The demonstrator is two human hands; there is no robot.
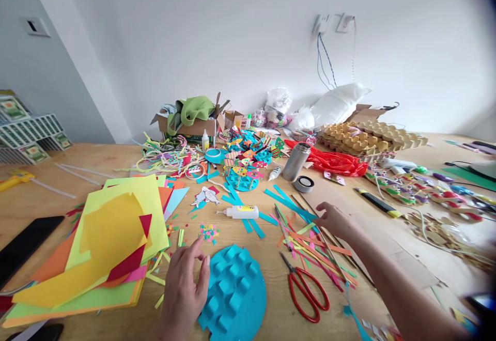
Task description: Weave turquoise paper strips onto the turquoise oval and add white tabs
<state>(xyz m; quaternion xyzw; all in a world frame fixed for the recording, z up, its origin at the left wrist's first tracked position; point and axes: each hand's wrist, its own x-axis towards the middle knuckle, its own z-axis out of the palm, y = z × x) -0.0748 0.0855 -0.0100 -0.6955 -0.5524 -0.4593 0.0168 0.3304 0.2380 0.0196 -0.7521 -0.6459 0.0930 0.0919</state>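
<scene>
My left hand [186, 279] is over the near table, beside the left edge of a round blue piece with raised bumps [234, 294]. Its fingers are apart and hold nothing. Further right, my right hand [331, 219] reaches to the end of some blue paper strips [290, 204] and thin sticks; its fingers are bent, and whether they pinch anything is too small to tell. Between the hands lie a white glue bottle [242, 212], red-handled scissors [306, 289] and many coloured paper strips [321, 258]. Small confetti [209, 232] lies just past my left fingertips.
Stacked coloured paper [127, 191] and a black phone [27, 243] lie at the left. Behind are a metal bottle [296, 163], blue decorated pieces [242, 181], a cardboard box [186, 124] and egg trays [360, 137]. A cutter [377, 203] lies at the right.
</scene>
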